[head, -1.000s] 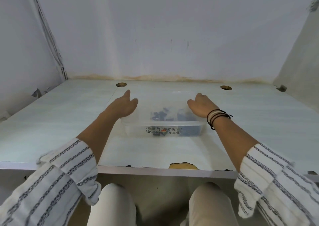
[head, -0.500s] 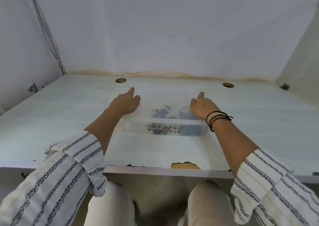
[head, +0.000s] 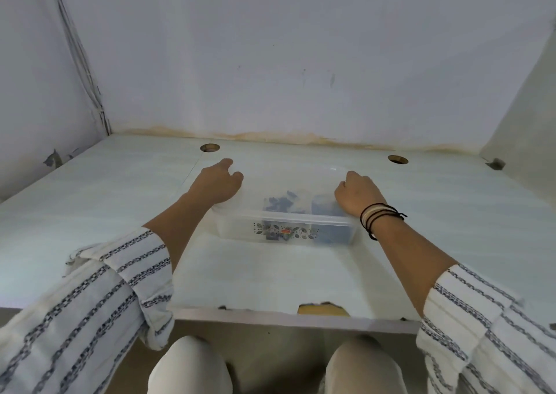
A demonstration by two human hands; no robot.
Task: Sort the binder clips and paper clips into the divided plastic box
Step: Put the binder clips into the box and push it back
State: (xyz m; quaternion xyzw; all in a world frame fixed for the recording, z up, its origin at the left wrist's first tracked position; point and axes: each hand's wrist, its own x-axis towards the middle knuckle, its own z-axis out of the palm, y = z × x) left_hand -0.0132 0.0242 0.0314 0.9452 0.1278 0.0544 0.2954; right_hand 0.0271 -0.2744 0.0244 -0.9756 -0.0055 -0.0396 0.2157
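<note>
A clear plastic box (head: 331, 219) with a leaf pattern on its front wall sits in the middle of the pale table (head: 105, 201). Dark binder clips (head: 281, 203) lie in its middle part, and something blue (head: 325, 205) shows at its right end. My left hand (head: 218, 183) rests on the box's left end, fingers curled over the far edge. Over the right end lies my right hand (head: 358, 196), fingers bent down on the rim. Both hands seem to grip the box or its clear lid; the lid is hard to make out.
Two round cable holes (head: 209, 147) (head: 397, 159) pierce the table near the back wall. The front edge has a chipped spot (head: 323, 308). Walls close in on the left, back and right. My knees show below the table edge.
Both hands curled their fingers down and settled onto the ends of the box. The view tilted slightly, and the box looks a little nearer to me.
</note>
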